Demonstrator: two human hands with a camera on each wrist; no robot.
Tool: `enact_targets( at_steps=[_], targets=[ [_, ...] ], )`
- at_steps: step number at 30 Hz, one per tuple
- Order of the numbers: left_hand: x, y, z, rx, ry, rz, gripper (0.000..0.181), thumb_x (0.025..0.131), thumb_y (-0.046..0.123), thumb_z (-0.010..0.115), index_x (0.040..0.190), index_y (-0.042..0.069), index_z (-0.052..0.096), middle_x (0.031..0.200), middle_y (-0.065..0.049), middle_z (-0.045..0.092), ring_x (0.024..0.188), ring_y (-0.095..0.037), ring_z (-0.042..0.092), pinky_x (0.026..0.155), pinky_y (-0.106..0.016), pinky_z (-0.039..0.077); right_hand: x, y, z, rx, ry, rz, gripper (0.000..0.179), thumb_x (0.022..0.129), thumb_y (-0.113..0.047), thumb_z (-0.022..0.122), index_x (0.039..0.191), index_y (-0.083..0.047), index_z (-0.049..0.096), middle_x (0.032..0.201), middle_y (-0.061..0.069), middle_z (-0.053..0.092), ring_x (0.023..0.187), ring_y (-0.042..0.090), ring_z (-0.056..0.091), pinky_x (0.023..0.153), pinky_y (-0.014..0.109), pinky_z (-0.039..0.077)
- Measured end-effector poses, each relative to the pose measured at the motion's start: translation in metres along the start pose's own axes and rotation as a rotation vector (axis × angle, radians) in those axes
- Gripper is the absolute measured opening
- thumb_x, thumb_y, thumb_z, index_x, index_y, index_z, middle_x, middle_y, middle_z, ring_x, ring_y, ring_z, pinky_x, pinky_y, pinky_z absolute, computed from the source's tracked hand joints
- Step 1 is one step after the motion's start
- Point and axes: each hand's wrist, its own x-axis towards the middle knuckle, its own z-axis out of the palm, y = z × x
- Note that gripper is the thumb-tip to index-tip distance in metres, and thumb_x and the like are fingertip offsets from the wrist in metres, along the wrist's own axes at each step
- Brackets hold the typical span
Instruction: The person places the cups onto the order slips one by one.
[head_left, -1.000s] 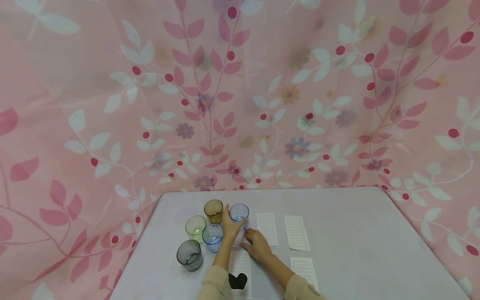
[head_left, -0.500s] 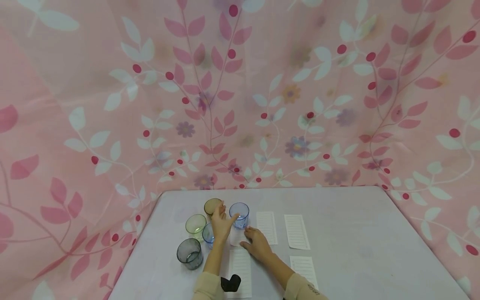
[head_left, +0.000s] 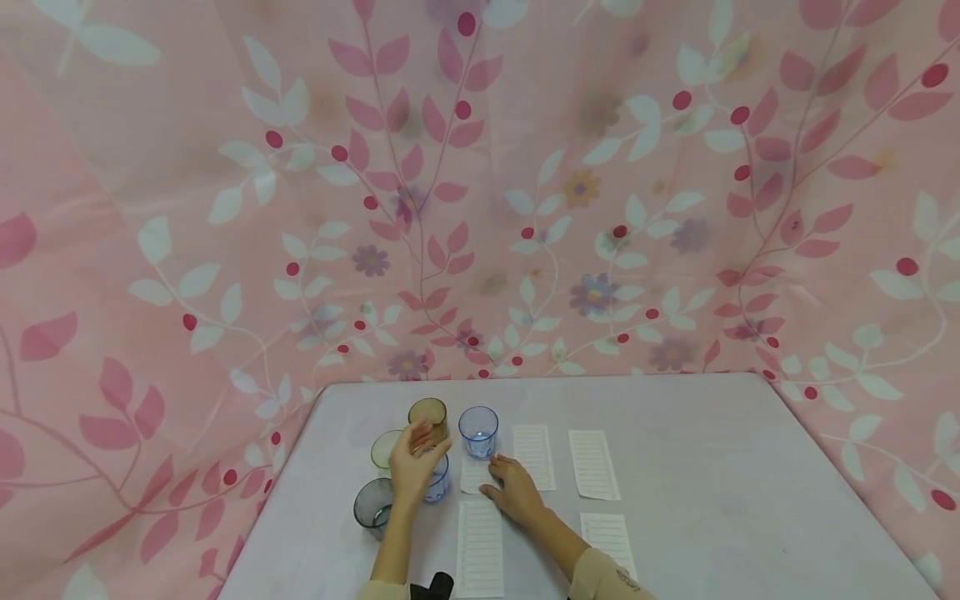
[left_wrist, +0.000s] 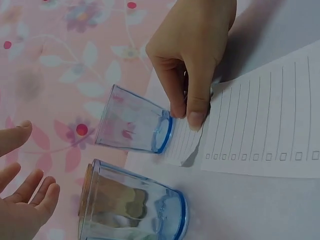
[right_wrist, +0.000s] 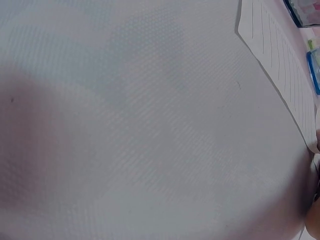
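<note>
A left hand (head_left: pixel 412 468), fingers parted and holding nothing, hangs over a cluster of tinted tumblers on a cloth-covered desk (head_left: pixel 720 500), while the right hand (head_left: pixel 517 492) sets thumb and fingertip to the edge of a small ruled slip (head_left: pixel 474 479); whether they pinch the paper or merely press it, the views do not settle. The far blue glass (head_left: pixel 478 429) stands upright at the slip's far end, seemingly on it, close to the right fingertips but gripped by neither hand. The near blue glass (head_left: pixel 437 483) sits closer to the wearer, by the left hand, with the amber glass (head_left: pixel 428 410) behind it.

Clear and thick-based, the far blue glass looks rigid, fairly weighty for its size, smooth enough to slip through dry fingers and liable to chip if knocked against its neighbours. The surest hold would appear to be thumb and fingers around its middle wall, below the wide rim. The slip should prove light and limp, easily creased or dragged, best held flat by its free side edge, clear of the glass's base
</note>
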Motion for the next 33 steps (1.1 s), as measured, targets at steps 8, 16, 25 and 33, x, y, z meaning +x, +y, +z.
enact_targets(
  at_steps=[8, 16, 25, 33],
  targets=[
    [-0.021, 0.015, -0.02, 0.146, 0.083, 0.1, 0.049, 0.068, -0.012, 0.076, 0.113, -0.016, 0.056, 0.101, -0.029, 0.062, 0.096, -0.042, 0.058, 0.088, -0.052, 0.048, -0.002, -0.002, -0.003, -0.025, -0.017, -0.021, 0.04, 0.083, -0.014, 0.071, 0.111, 0.012, 0.062, 0.124, 0.025, 0.057, 0.12, 0.038, 0.05, 0.1, 0.048, 0.041],
    [-0.028, -0.015, -0.047, 0.223, 0.162, 0.099, 0.053, 0.068, -0.003, 0.081, 0.117, -0.008, 0.059, 0.104, -0.023, 0.064, 0.092, -0.011, 0.058, 0.085, -0.024, 0.052, -0.003, -0.002, -0.005, -0.064, -0.046, -0.019, 0.04, 0.083, -0.017, 0.07, 0.112, 0.01, 0.062, 0.125, 0.023, 0.058, 0.121, 0.036, 0.05, 0.1, 0.048, 0.041],
    [-0.035, -0.018, -0.067, 0.231, 0.226, 0.134, 0.054, 0.066, -0.004, 0.082, 0.115, -0.009, 0.06, 0.103, -0.024, 0.064, 0.091, -0.001, 0.057, 0.084, -0.01, 0.048, -0.007, -0.003, -0.013, -0.057, -0.033, -0.058, 0.037, 0.084, -0.014, 0.069, 0.112, 0.009, 0.063, 0.125, 0.021, 0.058, 0.119, 0.035, 0.052, 0.1, 0.047, 0.041],
    [-0.043, -0.026, -0.078, 0.327, 0.317, 0.149, 0.051, 0.064, -0.005, 0.082, 0.111, -0.009, 0.062, 0.099, -0.024, 0.067, 0.088, 0.006, 0.055, 0.079, -0.006, 0.046, -0.011, 0.011, -0.032, -0.023, 0.025, -0.033, 0.039, 0.083, -0.015, 0.069, 0.113, 0.009, 0.062, 0.119, 0.021, 0.062, 0.116, 0.035, 0.055, 0.097, 0.048, 0.044]
  ],
)
